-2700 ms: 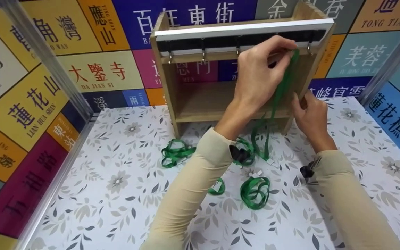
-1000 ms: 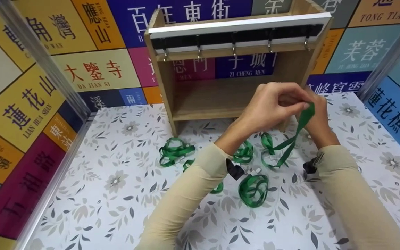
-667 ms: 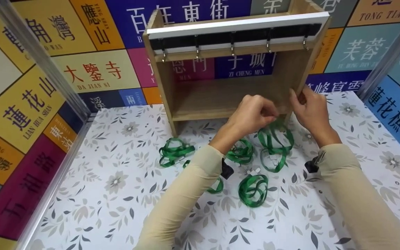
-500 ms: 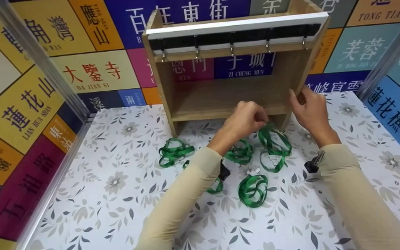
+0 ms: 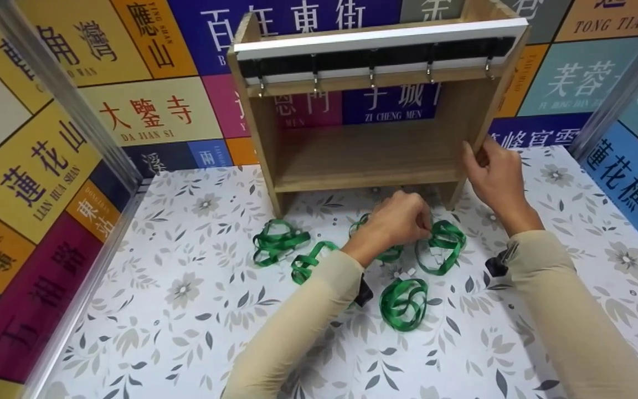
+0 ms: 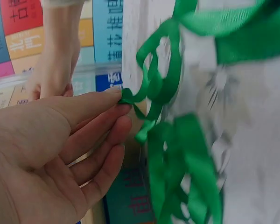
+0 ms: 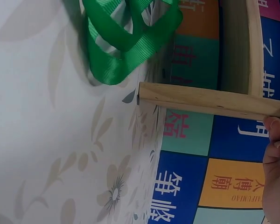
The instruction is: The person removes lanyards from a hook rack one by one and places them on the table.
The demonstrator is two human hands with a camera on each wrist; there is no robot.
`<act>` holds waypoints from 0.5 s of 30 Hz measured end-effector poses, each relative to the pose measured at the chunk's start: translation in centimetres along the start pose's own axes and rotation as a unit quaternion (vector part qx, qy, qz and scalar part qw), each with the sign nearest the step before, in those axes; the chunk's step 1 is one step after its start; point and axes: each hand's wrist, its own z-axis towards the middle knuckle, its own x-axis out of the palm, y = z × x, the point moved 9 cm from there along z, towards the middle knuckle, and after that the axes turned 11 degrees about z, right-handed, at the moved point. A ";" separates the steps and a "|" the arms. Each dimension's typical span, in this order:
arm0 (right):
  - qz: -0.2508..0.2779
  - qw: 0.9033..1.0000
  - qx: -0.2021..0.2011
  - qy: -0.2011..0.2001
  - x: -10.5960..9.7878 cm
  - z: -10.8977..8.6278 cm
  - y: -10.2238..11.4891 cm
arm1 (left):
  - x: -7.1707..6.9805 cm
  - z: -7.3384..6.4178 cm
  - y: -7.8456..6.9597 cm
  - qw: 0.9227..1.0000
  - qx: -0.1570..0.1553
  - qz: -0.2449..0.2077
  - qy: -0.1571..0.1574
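My left hand (image 5: 399,221) is low over the table, beside a green ribbon lanyard (image 5: 447,238) lying in loose loops. In the left wrist view, the thumb and index finger of the left hand (image 6: 60,144) pinch an end of that green ribbon (image 6: 165,84); the other fingers are loosely bent. My right hand (image 5: 496,177) grips the right side panel of a wooden rack (image 5: 366,158), thumb in front and fingers behind. A row of several metal hooks (image 5: 372,77) runs along the rack's black strip, with nothing hanging from them.
More green lanyards lie coiled on the flowered tabletop (image 5: 186,332): one at the left (image 5: 280,241), one partly under the left sleeve (image 5: 305,266), one nearer the front (image 5: 404,303). Another is partly hidden behind the left hand. Colourful sign-covered walls (image 5: 153,113) stand behind and beside.
My left hand has come down from the hooks at the rack's right to just above the table, lowering the pinched lanyard into loops. The right hand stays at the rack's side panel.
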 end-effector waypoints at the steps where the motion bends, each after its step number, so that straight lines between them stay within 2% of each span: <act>1: -0.001 1.000 0.004 0.001 0.0 -0.1 0.0 | 0.4 -0.1 -0.4 1.000 0.009 0.001 0.006; 4: -0.005 1.000 0.013 0.004 0.0 -0.1 0.1 | 1.7 -0.4 -1.5 0.999 0.034 0.009 0.027; 9: 0.000 1.000 0.005 0.002 0.0 -0.2 0.3 | 3.3 -1.2 -2.6 0.997 0.053 0.025 0.048; 12: -0.004 1.000 -0.006 -0.007 0.0 -0.2 0.4 | 3.5 -1.6 -3.0 0.996 0.070 0.019 0.044; 15: -0.008 1.000 -0.007 -0.011 -0.1 -0.1 0.4 | 3.1 -2.3 -3.0 0.996 0.085 0.003 0.035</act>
